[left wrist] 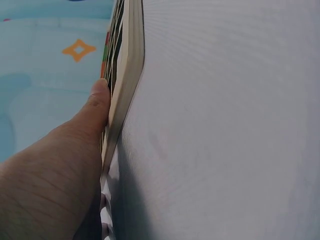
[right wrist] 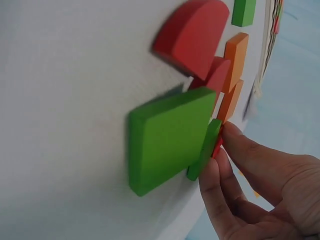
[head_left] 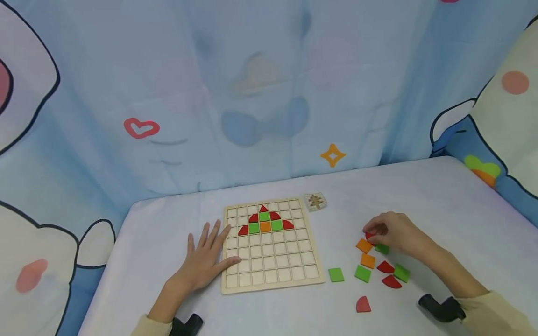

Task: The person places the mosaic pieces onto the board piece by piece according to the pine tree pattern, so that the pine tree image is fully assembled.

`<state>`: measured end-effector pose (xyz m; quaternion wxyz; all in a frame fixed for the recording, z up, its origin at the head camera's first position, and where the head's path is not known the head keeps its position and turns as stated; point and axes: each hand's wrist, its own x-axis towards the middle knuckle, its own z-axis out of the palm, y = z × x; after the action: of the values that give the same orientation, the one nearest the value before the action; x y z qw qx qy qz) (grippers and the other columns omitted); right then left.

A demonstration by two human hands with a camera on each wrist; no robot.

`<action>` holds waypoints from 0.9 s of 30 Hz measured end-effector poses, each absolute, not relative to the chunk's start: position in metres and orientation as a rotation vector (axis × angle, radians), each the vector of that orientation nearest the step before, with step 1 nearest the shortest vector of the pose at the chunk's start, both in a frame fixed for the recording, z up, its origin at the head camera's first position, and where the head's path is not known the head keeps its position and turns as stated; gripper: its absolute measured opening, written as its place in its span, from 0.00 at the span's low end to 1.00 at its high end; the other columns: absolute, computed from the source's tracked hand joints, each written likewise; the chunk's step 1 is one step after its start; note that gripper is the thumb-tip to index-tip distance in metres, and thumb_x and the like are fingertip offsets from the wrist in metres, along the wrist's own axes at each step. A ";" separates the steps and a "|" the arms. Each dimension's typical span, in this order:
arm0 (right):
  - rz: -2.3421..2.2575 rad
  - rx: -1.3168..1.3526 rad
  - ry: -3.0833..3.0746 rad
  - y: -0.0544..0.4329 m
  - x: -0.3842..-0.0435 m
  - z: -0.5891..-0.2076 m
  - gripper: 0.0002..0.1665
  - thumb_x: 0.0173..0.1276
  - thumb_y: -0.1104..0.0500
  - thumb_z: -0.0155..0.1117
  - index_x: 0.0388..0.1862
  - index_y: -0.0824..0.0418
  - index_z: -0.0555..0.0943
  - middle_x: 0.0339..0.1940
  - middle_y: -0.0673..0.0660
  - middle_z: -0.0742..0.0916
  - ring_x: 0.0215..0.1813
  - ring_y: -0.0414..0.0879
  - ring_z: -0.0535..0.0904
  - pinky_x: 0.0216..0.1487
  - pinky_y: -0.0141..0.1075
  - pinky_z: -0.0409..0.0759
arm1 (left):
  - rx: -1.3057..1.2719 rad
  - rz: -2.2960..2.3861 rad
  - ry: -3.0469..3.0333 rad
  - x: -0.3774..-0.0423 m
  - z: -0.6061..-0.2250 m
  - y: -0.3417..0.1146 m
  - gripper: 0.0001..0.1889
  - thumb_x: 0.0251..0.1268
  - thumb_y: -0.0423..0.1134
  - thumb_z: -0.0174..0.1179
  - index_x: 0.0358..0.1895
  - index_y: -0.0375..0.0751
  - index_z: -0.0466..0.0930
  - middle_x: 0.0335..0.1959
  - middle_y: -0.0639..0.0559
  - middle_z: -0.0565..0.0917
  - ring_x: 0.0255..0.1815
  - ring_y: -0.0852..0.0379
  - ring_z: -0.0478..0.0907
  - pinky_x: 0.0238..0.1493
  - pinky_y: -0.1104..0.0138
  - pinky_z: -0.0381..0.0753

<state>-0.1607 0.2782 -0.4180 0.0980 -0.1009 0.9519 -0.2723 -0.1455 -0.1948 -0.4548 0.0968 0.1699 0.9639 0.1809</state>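
Wooden and square-celled, the board (head_left: 257, 263) lies with the left hand (head_left: 206, 261) spread over its left edge in the head view; at right, the right hand (head_left: 391, 231) pinches a red piece (head_left: 370, 236) among flat green squares (head_left: 363, 274) and curved wedges (head_left: 392, 282). Left wrist: left thumb (left wrist: 99, 100) overlaps the straight rim (left wrist: 131, 75). Right wrist: red piece between right thumb (right wrist: 240, 142) and fingertips (right wrist: 210, 175).

Seven green squares (head_left: 336, 275), three orange squares (head_left: 367, 261), nine red pieces (head_left: 363, 304)
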 end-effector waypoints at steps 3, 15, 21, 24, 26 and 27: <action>-0.814 -0.281 2.789 0.280 -0.163 -0.415 0.11 0.63 0.71 0.76 0.44 0.72 0.88 0.34 0.54 0.87 0.37 0.49 0.80 0.41 0.40 0.87 | 0.513 0.537 2.857 -0.146 -0.453 -0.194 0.47 0.75 0.66 0.55 0.87 0.49 0.48 0.87 0.41 0.42 0.86 0.36 0.31 0.74 0.27 0.27; -0.822 -0.293 2.766 0.276 -0.166 -0.414 0.09 0.62 0.72 0.77 0.40 0.69 0.88 0.33 0.53 0.86 0.36 0.47 0.78 0.38 0.36 0.86 | 0.495 0.537 2.854 -0.145 -0.452 -0.192 0.47 0.75 0.66 0.56 0.87 0.49 0.49 0.87 0.40 0.43 0.86 0.35 0.32 0.74 0.27 0.25; -0.800 -0.385 2.859 0.265 -0.159 -0.416 0.09 0.59 0.74 0.77 0.38 0.68 0.88 0.30 0.51 0.83 0.34 0.46 0.76 0.34 0.32 0.82 | 0.503 0.527 2.857 -0.146 -0.455 -0.194 0.47 0.75 0.67 0.55 0.87 0.49 0.48 0.87 0.41 0.42 0.86 0.36 0.31 0.74 0.27 0.26; -0.781 -0.412 2.909 0.251 -0.157 -0.413 0.08 0.59 0.75 0.77 0.37 0.68 0.89 0.30 0.51 0.83 0.34 0.46 0.75 0.35 0.34 0.83 | 0.509 0.524 2.861 -0.146 -0.455 -0.194 0.47 0.75 0.66 0.55 0.87 0.49 0.48 0.87 0.41 0.43 0.86 0.36 0.31 0.74 0.27 0.27; -0.789 -0.426 2.927 0.238 -0.158 -0.409 0.08 0.60 0.74 0.77 0.36 0.67 0.89 0.30 0.51 0.83 0.34 0.46 0.76 0.36 0.35 0.83 | 0.505 0.525 2.859 -0.146 -0.454 -0.194 0.47 0.75 0.66 0.55 0.87 0.48 0.48 0.87 0.41 0.43 0.86 0.36 0.31 0.74 0.28 0.26; -0.810 -0.443 2.929 0.230 -0.159 -0.407 0.07 0.60 0.74 0.77 0.36 0.67 0.88 0.30 0.51 0.83 0.34 0.46 0.76 0.36 0.36 0.83 | 0.502 0.529 2.860 -0.146 -0.454 -0.194 0.47 0.75 0.66 0.55 0.87 0.48 0.48 0.87 0.41 0.43 0.86 0.36 0.31 0.74 0.28 0.26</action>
<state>-0.1590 0.2299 -0.4071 0.0351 -0.1441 0.9532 -0.2636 -0.1456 -0.1944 -0.4539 0.0950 0.1695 0.9646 0.1783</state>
